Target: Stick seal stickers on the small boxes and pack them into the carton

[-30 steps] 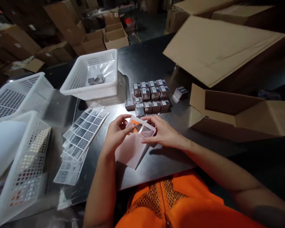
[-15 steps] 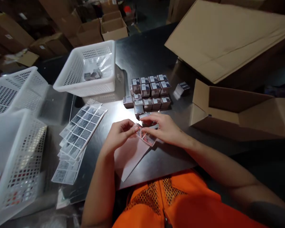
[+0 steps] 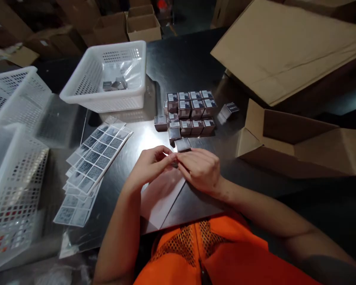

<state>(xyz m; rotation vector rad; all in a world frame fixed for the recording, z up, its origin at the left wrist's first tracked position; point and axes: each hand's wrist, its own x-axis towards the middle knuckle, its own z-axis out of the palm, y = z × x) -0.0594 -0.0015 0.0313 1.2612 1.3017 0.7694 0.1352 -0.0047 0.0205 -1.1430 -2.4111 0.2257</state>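
left hand [image 3: 150, 166] and right hand [image 3: 200, 168] meet fingertip to fingertip, pinching a small pale sheet [image 3: 161, 194] at its top edge, low over the dark table [image 3: 184, 67] near its front edge. bare table to the right, short of an open cardboard box [image 3: 296, 142]. white basket [image 3: 109, 79] holds plastic and small boxes; label sheets [image 3: 97, 154] lie left, small boxes [image 3: 190, 114] just beyond the hands.

Glossy dark table [image 3: 190, 67], perforated white plastic basket [image 3: 77, 93] (matt brown cardboard box [image 3: 299, 148])
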